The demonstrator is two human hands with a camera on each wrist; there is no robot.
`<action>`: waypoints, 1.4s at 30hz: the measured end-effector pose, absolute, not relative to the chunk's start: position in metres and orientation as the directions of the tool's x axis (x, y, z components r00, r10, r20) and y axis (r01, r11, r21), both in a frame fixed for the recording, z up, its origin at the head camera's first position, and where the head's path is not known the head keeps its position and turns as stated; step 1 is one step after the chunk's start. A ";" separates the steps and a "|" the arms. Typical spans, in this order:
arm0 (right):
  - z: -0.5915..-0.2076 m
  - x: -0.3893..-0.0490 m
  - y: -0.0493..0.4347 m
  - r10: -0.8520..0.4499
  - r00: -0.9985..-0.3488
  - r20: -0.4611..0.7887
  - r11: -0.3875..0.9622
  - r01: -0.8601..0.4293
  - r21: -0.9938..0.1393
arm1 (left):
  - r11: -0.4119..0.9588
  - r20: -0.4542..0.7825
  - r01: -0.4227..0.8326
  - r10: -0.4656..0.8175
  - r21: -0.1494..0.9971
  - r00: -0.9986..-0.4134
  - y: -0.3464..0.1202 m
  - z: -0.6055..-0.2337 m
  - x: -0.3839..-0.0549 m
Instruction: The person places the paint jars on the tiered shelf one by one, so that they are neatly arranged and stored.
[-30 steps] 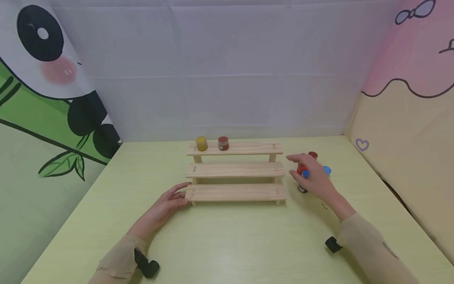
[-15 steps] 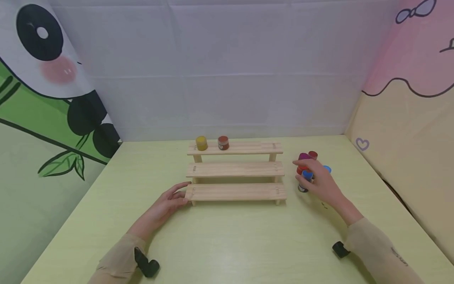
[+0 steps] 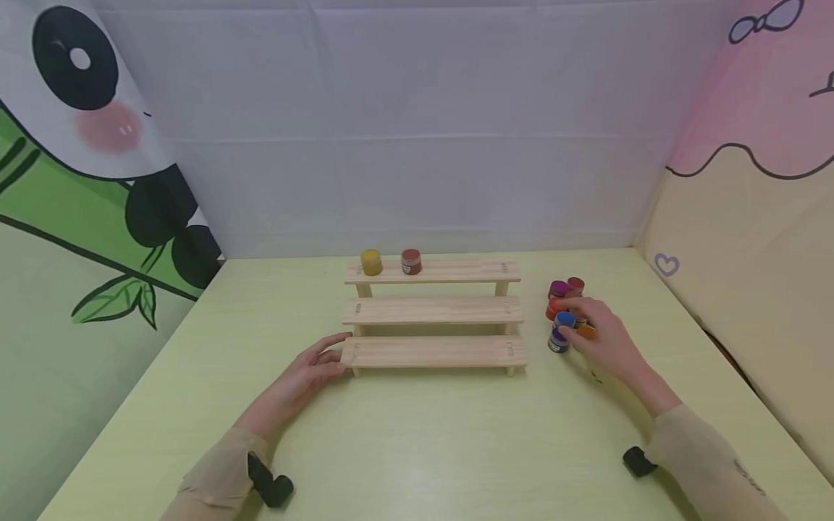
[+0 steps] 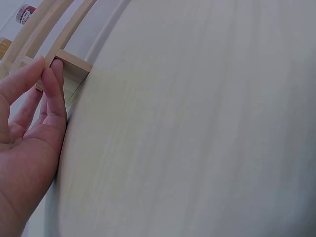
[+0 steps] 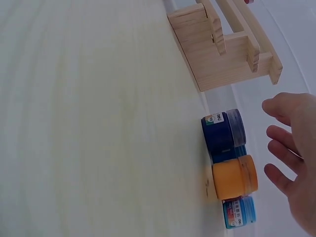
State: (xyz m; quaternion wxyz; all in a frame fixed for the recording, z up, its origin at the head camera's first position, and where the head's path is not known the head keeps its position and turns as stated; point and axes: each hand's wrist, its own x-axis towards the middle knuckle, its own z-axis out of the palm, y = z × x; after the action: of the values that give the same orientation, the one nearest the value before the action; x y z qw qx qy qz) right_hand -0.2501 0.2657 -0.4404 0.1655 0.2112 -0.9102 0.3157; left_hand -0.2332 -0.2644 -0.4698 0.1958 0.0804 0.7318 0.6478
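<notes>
My left hand (image 3: 313, 373) pinches the pale, three-tiered wooden rack (image 3: 433, 352) at its eight o'clock corner. My right hand (image 3: 599, 334), fingers loosely spread and holding nothing, hangs just above squat, bright jars (image 3: 565, 320) at the rack's three o'clock. Yellow (image 3: 371, 263) and red-brown (image 3: 411, 262) jars stand at its eleven, on the top tier. Pale yellow tabletop (image 3: 417, 449); white sheet (image 3: 417, 130) at twelve. Only my right wrist view shows the barcoded light blue jar (image 5: 239, 212).
</notes>
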 end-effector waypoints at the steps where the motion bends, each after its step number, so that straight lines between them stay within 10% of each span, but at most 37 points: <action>1: -0.441 -0.250 0.267 -0.277 -0.863 0.423 0.713 -0.480 -0.512 | 0.150 -0.182 -0.135 0.371 0.979 -0.911 -0.264 -0.470 -0.233; 42: -0.454 -0.246 0.302 -0.282 -0.936 0.211 0.660 -0.349 -0.665 | 0.140 -0.179 -0.136 0.370 0.981 -0.912 -0.265 -0.471 -0.234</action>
State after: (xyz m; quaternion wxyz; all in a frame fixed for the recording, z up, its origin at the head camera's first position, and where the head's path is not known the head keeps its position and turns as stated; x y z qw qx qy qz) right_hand -0.2457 0.3024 -0.4541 0.0447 0.1735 -0.9101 0.3737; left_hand -0.2343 -0.2648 -0.4711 0.1942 0.0802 0.7295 0.6509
